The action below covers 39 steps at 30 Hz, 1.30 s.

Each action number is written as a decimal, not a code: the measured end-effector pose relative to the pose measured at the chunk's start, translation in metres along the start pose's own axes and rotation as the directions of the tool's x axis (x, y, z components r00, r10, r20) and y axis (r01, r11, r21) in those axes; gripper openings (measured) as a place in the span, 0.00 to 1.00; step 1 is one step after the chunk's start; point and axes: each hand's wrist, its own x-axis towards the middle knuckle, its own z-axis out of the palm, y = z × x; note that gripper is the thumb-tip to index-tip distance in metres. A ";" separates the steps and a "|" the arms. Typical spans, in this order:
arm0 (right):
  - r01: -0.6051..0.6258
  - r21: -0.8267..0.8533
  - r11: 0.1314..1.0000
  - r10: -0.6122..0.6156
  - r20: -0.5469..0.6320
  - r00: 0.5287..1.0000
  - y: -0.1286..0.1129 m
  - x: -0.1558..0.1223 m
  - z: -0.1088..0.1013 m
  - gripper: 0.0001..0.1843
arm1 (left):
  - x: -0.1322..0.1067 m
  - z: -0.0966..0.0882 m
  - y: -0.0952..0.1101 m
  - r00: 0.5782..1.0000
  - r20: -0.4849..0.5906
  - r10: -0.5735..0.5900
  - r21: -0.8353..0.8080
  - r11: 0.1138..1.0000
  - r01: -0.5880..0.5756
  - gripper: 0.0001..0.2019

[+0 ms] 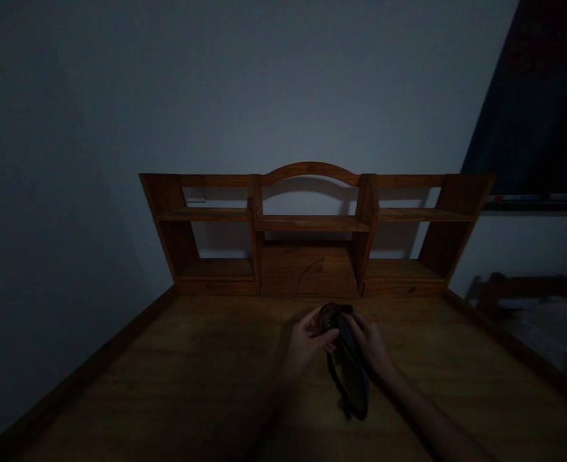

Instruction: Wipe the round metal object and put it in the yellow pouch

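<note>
A dark, long pouch-like case (pixel 353 378) gapes open above the desk, its yellowish inside showing and a small dark tab hanging at its lower end. My right hand (pixel 370 340) grips its upper right edge, thumb on top. My left hand (pixel 307 340) is closed at the case's upper left, fingers and thumb around a brown, rounded thing (pixel 329 314) at the mouth. Dim light hides what kind of thing that is. Both hands are close together over the middle of the desk.
The wooden desk (pixel 206 359) has raised side edges. Along its back stands a wooden shelf unit (pixel 312 223) with small drawers (pixel 403 290). A wall socket (pixel 195 195) shows behind it. To the right are a dark window (pixel 538 115) and whitish bedding (pixel 553 330).
</note>
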 end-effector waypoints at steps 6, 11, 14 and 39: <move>-0.055 0.069 0.996 0.060 -0.064 0.996 0.003 0.001 0.003 0.21 | 0.003 -0.009 -0.001 0.997 -0.029 -0.065 -0.075 0.995 0.062 0.31; -0.206 0.344 0.916 0.221 -0.004 0.975 -0.002 0.003 0.009 0.23 | 0.006 -0.015 -0.009 0.992 -0.056 -0.111 -0.185 0.978 0.099 0.24; -0.279 0.458 0.844 0.281 0.065 0.957 -0.001 0.004 0.010 0.23 | 0.006 -0.016 -0.012 0.993 -0.049 -0.111 -0.238 0.966 0.097 0.24; 0.416 -0.254 0.873 -0.416 0.057 0.908 -0.024 -0.013 0.011 0.16 | 0.000 -0.011 -0.017 0.967 0.023 -0.252 -0.484 0.844 0.232 0.19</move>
